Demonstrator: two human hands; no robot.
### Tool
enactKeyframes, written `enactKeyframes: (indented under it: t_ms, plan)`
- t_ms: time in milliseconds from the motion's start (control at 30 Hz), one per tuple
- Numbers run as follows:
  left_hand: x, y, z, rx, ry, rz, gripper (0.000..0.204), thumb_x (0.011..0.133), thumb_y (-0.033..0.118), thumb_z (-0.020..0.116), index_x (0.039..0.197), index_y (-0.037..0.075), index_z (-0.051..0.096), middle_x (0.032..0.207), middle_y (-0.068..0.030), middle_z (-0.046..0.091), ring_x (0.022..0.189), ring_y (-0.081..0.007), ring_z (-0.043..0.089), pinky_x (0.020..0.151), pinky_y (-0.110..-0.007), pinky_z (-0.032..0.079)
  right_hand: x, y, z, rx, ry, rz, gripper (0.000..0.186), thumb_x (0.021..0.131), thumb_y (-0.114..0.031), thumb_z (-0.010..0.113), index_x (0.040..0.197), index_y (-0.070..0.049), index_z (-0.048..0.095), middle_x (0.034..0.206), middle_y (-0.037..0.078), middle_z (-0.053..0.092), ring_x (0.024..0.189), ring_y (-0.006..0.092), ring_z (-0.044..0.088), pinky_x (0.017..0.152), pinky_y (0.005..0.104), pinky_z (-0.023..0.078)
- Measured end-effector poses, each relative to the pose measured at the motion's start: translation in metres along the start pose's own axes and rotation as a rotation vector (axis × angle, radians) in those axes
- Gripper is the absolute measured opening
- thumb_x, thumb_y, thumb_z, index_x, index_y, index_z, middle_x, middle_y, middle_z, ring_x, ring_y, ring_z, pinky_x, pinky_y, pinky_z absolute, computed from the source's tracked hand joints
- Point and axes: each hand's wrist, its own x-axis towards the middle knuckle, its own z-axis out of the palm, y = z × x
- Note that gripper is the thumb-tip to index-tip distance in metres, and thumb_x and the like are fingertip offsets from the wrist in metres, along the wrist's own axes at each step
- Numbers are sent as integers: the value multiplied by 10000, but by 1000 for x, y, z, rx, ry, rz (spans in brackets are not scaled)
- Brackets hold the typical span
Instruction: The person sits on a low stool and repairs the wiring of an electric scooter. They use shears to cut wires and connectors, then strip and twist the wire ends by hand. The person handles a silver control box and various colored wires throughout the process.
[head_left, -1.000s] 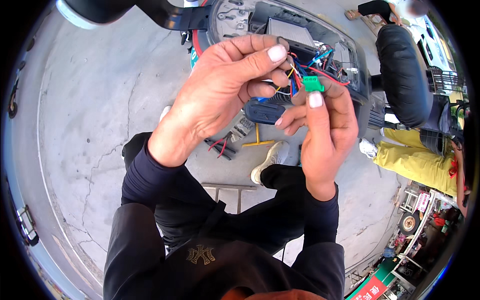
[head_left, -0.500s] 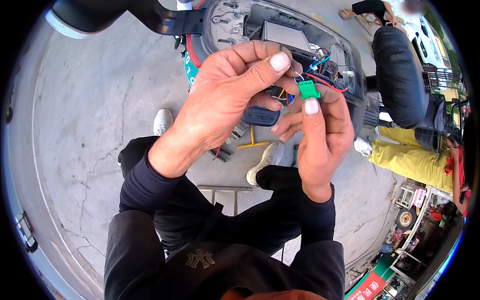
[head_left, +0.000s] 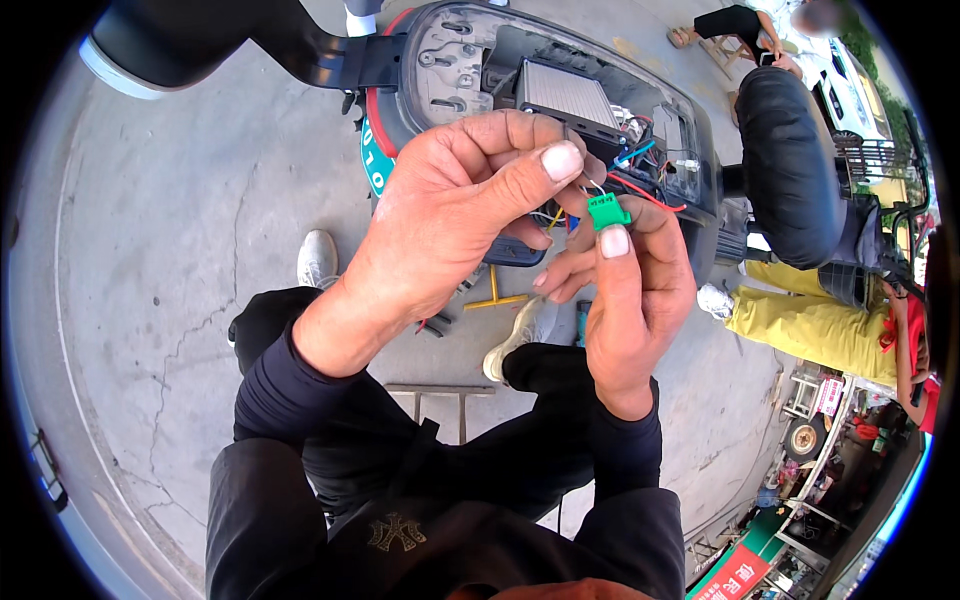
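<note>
Between the thumb and fingers of my right hand (head_left: 640,290) is a small green plug connector (head_left: 606,211). My left hand (head_left: 460,200) is just left of it, with thumb and index finger pinched on a thin white wire (head_left: 597,186) that runs to the connector's top. Whether the wire's end sits inside the connector cannot be made out. Beyond my hands lies the opened body of a scooter (head_left: 440,75), with a finned silver controller box (head_left: 565,92) in its bay. Loose red wire (head_left: 645,192) and blue wire (head_left: 634,153) stick out beside the box.
A yellow T-handled tool (head_left: 494,300) lies on the concrete between my feet. A black padded seat (head_left: 790,165) stands off to the right, near a person in yellow trousers (head_left: 815,325). Shelves of parts with a small wheel (head_left: 804,438) are at lower right. Another person sits at far right.
Both hands and the green connector sit slightly lower in the picture. The grips look the same, and the whole scene has shifted a little with the head.
</note>
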Motion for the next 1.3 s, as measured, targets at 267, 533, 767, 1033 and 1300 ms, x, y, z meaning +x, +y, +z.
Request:
enactKeyframes:
  t_ms: [267,533,767,1033,1300]
  plan:
    - [0,0,-1,49,0,27,233,984,254,650,1091,50,678,1064,-84,708,914,-124,696,635,-208,558,0,1,0,-16,-18,-10,261,1001,-167,525,1122,64,539,840,133,661,560,168,654,477,229,478]
    - [1,-1,-3,68,1,39,225,982,244,652,1091,48,677,1051,-85,711,894,-121,696,637,-202,575,0,1,1,-10,-4,-15,276,998,-167,526,1134,73,544,860,141,671,565,171,648,487,235,486]
    - [2,-1,-4,78,-7,44,219,979,245,656,1079,51,677,1049,-86,712,894,-118,698,644,-197,580,0,0,2,-6,2,-1,270,994,-176,538,1119,63,550,825,121,655,568,174,653,490,236,488]
    - [2,0,-5,66,-9,35,202,976,233,660,1075,59,678,1047,-78,713,898,-112,696,652,-198,576,0,1,3,-16,5,0,270,992,-179,544,1120,58,557,816,115,656,575,173,658,494,234,489]
    - [1,-3,-5,113,-20,75,191,971,219,665,1079,62,678,1046,-63,711,910,-97,680,663,-195,564,0,-1,4,-14,17,5,267,989,-178,545,1110,60,559,878,144,686,586,172,662,500,236,494]
